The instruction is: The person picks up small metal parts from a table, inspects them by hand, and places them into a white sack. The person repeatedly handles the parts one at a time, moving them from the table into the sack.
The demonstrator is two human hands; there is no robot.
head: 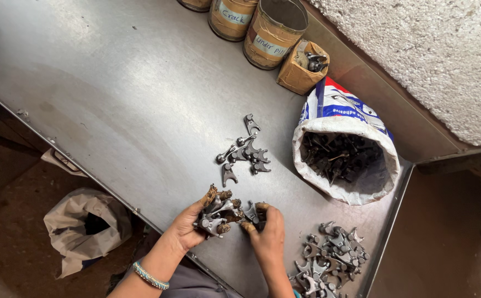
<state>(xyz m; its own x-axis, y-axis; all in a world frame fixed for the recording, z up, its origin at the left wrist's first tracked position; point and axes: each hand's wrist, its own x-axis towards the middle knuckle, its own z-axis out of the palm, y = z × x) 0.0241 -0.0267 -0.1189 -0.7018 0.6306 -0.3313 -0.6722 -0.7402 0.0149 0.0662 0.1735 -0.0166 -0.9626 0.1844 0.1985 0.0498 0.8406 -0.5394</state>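
Note:
My left hand [192, 223] cups a handful of small grey metal forked parts [216, 214] near the front edge of a steel table [119, 94]. My right hand [267, 232] pinches one such metal part [251, 212] right beside the left hand's handful. Both hands wear brown fingertip covers. A small cluster of the same parts [245, 149] lies on the table just beyond my hands. A larger pile of parts [331, 259] lies to the right of my right hand.
An open white sack [344, 152] full of dark parts stands at the right. Taped tins [273, 33] and a small cardboard box [302, 67] line the back. A white bag [83, 226] sits on the floor at left.

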